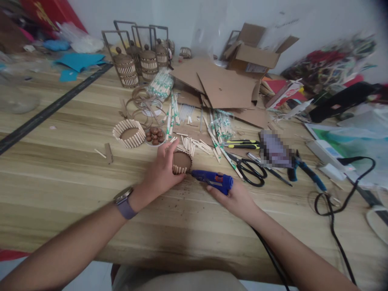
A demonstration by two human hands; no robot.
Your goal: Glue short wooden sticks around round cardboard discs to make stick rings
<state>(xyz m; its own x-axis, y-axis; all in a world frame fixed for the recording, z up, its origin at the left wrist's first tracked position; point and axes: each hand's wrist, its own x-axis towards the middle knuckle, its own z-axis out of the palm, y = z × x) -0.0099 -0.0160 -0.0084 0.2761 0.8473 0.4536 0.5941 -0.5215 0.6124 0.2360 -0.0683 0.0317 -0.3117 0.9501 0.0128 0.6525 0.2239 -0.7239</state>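
My left hand (162, 169) grips the near left side of a round cardboard base (182, 159), thumb in front and fingers behind. Short wooden sticks stand along part of its edge. In my right hand (235, 198) is a blue hot glue gun (214, 180), its nozzle touching or very close to the base's right front edge. Just behind the base lies a pile of short cut sticks (197, 145). To the left stands a ring of upright sticks on cardboard (129, 134), beside a small dish of brown beads (155, 136).
Black-handled scissors (250, 169), a yellow-black cutter (242, 144) and blue-handled pliers (309, 173) lie to the right. Cardboard sheets (227, 87), an open box (254, 50) and several small lantern-like models (125, 68) stand at the back. A black cord (269, 250) trails off the front edge.
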